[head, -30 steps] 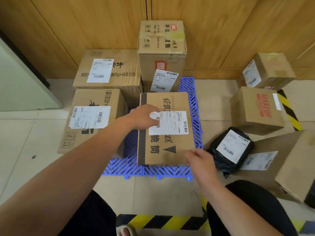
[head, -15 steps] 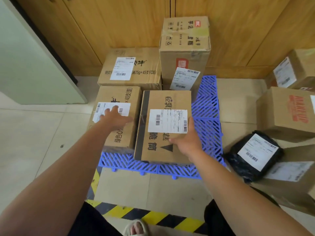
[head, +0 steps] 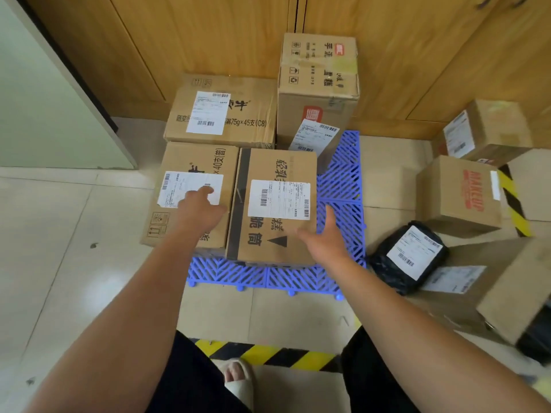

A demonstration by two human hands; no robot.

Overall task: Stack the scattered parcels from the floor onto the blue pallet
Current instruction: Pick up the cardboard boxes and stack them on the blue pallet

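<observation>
Four cartons stand on the pallet (head: 340, 186), two at the rear and two at the front. The left hand (head: 202, 211) lies flat on the front-left carton (head: 190, 159), fingers straight over its label (head: 176, 186), gripping nothing. The right hand (head: 325, 236) is spread open at the right edge of the front-centre carton (head: 259, 234); contact cannot be confirmed.

The remaining parcels lie on the floor (head: 74, 234) to the right. A black bag (head: 411, 254) sits just beside the pallet, with a red-printed carton (head: 456, 195) behind it. A far carton (head: 489, 126) lies beyond that, and a large carton (head: 507, 293) is nearest the person.

Handling, as judged:
- Cartons: stiff board of unknown weight. Take hold with both hands on opposite side faces, low down, or under the bottom edges.
- Black bag: soft, probably light, with slick film that is likely to sag. Support it from beneath or grip across its body, and seat it on a flat carton top.
</observation>
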